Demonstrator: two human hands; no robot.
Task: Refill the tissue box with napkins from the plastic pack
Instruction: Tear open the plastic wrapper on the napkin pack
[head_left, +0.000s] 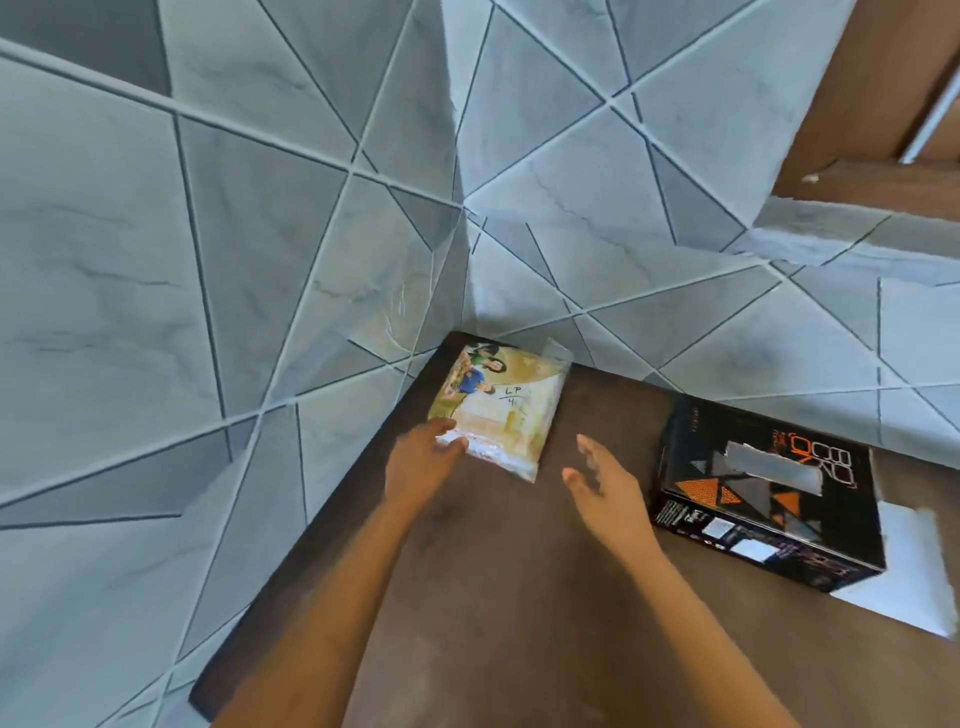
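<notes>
Your L grip (423, 462) touches plastic pack (506, 402) near corner, can't tell if pinching. R grip (602, 483) open, fingers spread, btwn pack & tissue box (769, 499), over desk (519, 597).

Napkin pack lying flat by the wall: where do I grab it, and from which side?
Take the napkin pack by its near edge, coming from the near side: it lies flat in the table corner, with the tiled wall close behind and left. The left hand touches that edge.
</notes>
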